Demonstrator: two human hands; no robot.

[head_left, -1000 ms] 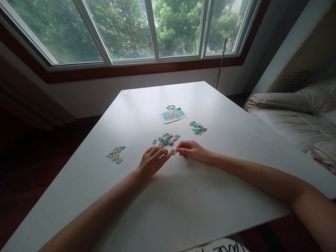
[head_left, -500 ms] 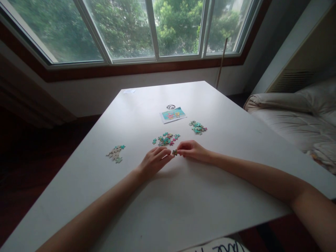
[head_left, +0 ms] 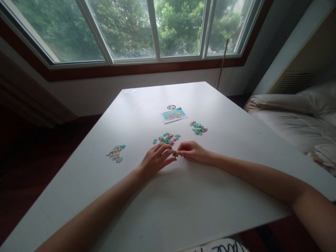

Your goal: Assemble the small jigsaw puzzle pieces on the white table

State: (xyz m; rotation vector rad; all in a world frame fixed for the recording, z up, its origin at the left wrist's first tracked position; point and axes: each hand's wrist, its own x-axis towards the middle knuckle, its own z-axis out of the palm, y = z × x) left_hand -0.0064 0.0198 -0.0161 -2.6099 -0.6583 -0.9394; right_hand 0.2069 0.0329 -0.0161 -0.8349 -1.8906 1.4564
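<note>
Just this side of the puzzle pile [head_left: 166, 139], the right hand [head_left: 193, 150] is pinching a puzzle piece [head_left: 175, 154]; the left hand [head_left: 156, 157] is now spreading around it, so both are attending to it.

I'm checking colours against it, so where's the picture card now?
In the head view, the picture card lies on the table, just below the round emblem, beyond the central puzzle pile and left of the rightmost pile.
</note>
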